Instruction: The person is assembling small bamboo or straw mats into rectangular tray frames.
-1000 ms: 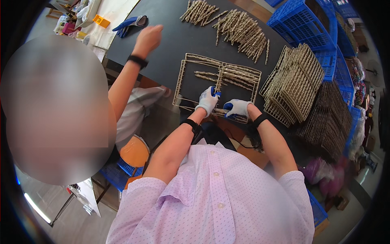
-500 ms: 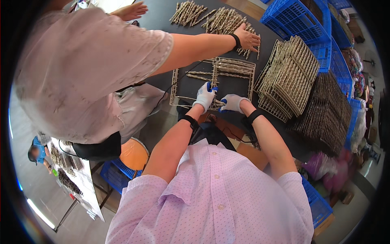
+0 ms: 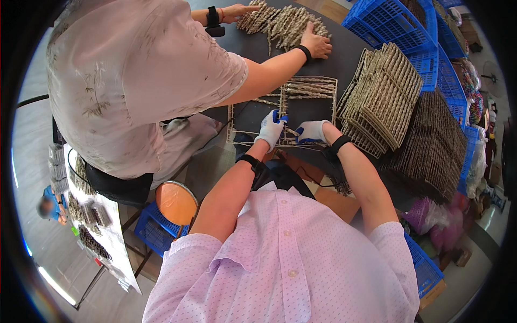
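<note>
A rectangular wire frame (image 3: 336,97), partly wound with straw rope, lies on the dark table (image 3: 253,51) before me. My left hand (image 3: 269,129), in a white and blue glove, grips the frame's near edge. My right hand (image 3: 312,132), gloved the same way, pinches a strand of straw rope at that edge, close beside the left hand. A co-worker in a pale patterned shirt leans in from the left, both hands (image 3: 316,43) laid on a heap of straw rope pieces (image 3: 280,21) at the table's far side.
A fanned stack of finished woven panels (image 3: 385,94) lies to the right of the frame, with a darker stack (image 3: 436,145) beyond it. Blue plastic crates (image 3: 388,24) stand at the upper right. An orange stool (image 3: 176,202) and a blue crate (image 3: 153,231) are on the floor at my left.
The co-worker has leaned further over the table and reached both hands to the straw heap. My hands have stayed at the frame's near edge.
</note>
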A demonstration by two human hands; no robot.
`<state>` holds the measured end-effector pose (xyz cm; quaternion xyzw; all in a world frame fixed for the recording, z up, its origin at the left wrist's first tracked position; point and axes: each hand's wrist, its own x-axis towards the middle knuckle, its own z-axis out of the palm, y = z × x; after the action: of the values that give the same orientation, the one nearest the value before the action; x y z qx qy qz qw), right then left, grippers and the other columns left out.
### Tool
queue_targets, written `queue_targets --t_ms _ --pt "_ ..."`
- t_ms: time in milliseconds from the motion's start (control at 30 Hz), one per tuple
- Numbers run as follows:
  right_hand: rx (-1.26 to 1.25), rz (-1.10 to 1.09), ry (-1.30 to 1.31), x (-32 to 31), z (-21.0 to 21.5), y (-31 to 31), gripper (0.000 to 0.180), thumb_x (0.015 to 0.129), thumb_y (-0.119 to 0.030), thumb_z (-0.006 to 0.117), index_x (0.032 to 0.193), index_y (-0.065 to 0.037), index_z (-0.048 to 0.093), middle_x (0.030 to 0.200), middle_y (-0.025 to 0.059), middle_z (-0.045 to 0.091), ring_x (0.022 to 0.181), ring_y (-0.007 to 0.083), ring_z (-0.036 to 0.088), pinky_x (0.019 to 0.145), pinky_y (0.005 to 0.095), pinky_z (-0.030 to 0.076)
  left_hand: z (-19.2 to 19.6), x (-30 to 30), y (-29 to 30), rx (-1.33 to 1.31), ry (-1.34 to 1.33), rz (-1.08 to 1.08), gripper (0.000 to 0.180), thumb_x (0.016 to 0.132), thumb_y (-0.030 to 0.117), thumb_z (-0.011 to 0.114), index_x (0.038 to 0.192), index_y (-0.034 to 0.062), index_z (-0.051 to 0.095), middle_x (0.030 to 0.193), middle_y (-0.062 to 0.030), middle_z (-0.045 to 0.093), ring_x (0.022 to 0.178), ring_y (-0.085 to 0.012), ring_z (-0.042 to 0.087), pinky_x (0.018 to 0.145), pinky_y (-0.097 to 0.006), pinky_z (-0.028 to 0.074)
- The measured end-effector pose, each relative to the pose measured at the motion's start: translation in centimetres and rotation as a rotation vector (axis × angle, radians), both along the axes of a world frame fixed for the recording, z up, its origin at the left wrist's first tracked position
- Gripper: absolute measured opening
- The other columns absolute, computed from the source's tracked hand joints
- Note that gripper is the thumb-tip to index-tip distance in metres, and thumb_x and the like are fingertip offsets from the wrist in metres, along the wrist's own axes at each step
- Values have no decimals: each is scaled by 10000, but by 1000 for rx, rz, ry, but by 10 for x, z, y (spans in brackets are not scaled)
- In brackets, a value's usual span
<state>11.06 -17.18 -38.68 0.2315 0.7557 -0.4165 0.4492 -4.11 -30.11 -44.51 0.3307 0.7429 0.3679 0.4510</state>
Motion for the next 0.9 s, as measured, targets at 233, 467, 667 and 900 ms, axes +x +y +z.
queue_targets --t_ms 233,467,667,900 --pt "517 41 102 -2 28 -50 442 883 -212 712 1301 -85 642 1301 136 687 1214 324 643 1015 464 501 2 -5 8 -88 105 66 258 907 192 723 1106 36 677 998 -191 730 921 -378 696 822 -449 544" --pt "655 59 105 6 34 -54 404 946 -289 639 1296 -89 630 1221 154 718 1128 331 684 974 506 509 1 1 12 -43 155 88 249 900 196 720 1099 51 679 1004 -203 725 951 -410 686 837 -467 542" --pt "-54 -186 119 19 2 4 492 981 -488 624 1069 -18 739 1020 159 739 913 272 654 870 395 494 -3 7 8 -26 157 13 255 904 183 715 1115 46 677 1011 -203 723 946 -399 692 834 -448 544" --pt "-29 -172 13 23 -15 11 563 969 -517 593 1159 0 711 1060 161 734 904 303 647 893 414 493 9 14 10 69 103 14 270 914 179 708 1143 41 670 1008 -205 725 947 -389 700 831 -449 545"
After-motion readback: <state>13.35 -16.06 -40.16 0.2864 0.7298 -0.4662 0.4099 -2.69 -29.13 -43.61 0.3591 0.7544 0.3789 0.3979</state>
